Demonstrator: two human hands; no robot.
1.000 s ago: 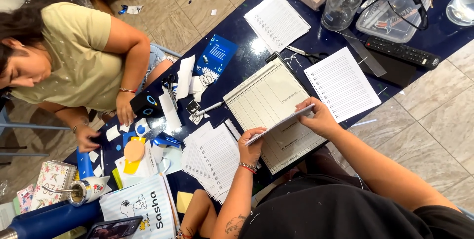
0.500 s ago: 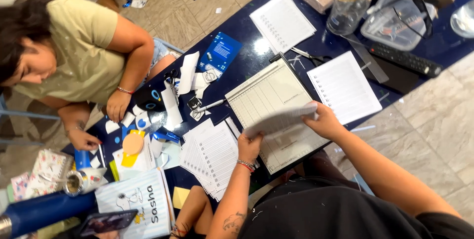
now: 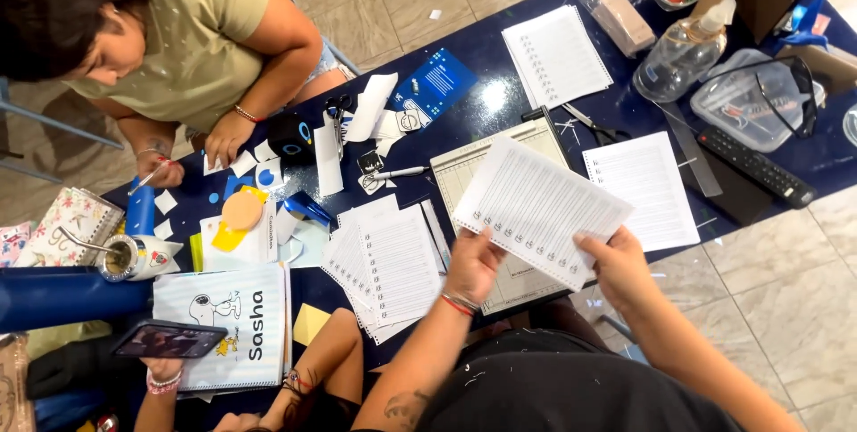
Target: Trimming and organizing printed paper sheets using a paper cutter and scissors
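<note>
My left hand (image 3: 473,264), with a red band at the wrist, and my right hand (image 3: 618,270) both grip the near edge of a white printed sheet (image 3: 536,204) with rows of lines and a column of small marks. The sheet is held up, facing me, over a beige paper cutter board (image 3: 473,173) on the dark blue table (image 3: 500,97). A fanned stack of similar sheets (image 3: 388,262) lies left of my left hand. One more sheet (image 3: 647,186) lies to the right, and another (image 3: 555,55) lies further back.
A person in an olive shirt (image 3: 192,48) works at the far left among paper scraps and a glue stick. Another person's hand holds a phone (image 3: 168,339) by a striped notebook (image 3: 228,320). Scissors (image 3: 589,124), a remote (image 3: 757,166), a clear bottle (image 3: 683,53) and a plastic box (image 3: 750,102) sit at right.
The sheet has been lifted off the cutter board and turned flat toward me, still in both hands. The view has shifted closer over the table.
</note>
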